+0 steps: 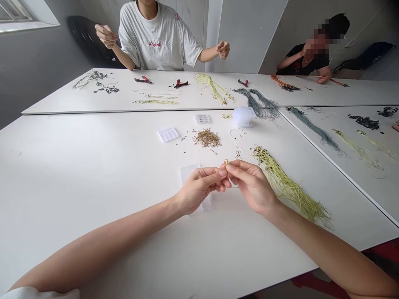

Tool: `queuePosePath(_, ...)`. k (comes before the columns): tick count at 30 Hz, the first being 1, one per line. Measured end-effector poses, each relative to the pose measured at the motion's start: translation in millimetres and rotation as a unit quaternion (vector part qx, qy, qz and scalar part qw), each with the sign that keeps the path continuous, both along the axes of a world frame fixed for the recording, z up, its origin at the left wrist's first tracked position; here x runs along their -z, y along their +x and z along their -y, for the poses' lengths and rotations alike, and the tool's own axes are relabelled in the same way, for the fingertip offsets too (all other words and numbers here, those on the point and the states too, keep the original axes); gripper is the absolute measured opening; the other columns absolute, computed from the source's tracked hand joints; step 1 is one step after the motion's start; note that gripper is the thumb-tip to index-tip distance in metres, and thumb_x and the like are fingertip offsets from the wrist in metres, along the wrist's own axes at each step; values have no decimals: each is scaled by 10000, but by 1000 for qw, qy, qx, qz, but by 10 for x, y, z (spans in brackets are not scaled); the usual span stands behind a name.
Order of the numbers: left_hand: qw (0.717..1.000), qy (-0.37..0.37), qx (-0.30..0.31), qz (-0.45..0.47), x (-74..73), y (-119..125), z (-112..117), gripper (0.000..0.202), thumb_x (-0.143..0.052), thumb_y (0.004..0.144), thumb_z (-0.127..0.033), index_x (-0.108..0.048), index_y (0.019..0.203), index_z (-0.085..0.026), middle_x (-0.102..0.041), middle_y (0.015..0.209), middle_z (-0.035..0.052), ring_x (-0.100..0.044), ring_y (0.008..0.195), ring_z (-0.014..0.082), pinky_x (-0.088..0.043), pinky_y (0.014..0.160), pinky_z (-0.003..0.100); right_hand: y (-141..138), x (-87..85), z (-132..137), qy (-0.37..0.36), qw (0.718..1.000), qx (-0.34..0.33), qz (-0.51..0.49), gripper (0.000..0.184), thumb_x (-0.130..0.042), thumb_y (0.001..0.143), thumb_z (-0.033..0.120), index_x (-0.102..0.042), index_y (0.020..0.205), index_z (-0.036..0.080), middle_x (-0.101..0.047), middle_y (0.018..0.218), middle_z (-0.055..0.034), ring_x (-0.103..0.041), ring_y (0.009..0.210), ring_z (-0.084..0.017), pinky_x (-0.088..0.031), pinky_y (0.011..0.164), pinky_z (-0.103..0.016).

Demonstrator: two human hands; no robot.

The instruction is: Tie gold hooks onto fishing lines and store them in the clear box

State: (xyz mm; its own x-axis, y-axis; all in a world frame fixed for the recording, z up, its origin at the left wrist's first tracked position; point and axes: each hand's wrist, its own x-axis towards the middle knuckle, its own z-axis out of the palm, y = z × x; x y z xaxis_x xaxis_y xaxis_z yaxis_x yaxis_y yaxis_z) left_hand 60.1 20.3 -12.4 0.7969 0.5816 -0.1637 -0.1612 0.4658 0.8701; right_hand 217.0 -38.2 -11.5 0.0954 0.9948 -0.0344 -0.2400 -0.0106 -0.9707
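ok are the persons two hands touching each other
Touching. The head view shows the left hand with its fingertips pressed against the fingers of the right hand.

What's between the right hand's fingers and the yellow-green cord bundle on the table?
Nothing visible. The right hand, pinching a small gold hook, sits right beside the bundle of yellow-green cords, with no object between them. The flat clear plastic case lies under the left hand, on the far side.
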Motion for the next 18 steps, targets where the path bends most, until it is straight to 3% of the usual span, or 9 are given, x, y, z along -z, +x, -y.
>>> queuePosePath(9,1000,12,-2,12,2,-19,-13,230,-611,908,-299,-692,787,-121,-627,765,35,-494,699,90,-404,707,232,42,16,-23,-12,998,-52,-37,135,-666,843,343,-719,870,222,-604,670,-11,-544,693,-169,-415,735,-352)
queuePosePath(14,1000,8,3,13,18,-10,-13,213,-625,902,-304,-713,847,-118,-664,841,60,-523,720,94,-427,736,240,44,-3,-14,-6,1000,-22,-21,105,-699,825,325,-705,828,220,-613,711,-7,-523,680,-153,-430,739,-346)
queuePosePath(18,1000,13,10,-12,23,-14,-23,229,-648,886,-334,-727,914,-121,-684,905,82,-555,763,109,-447,763,256,77,-46,-9,23,999,20,-18,81,-675,850,288,-683,827,211,-657,876,-27,-485,661,-122,-431,702,-311)
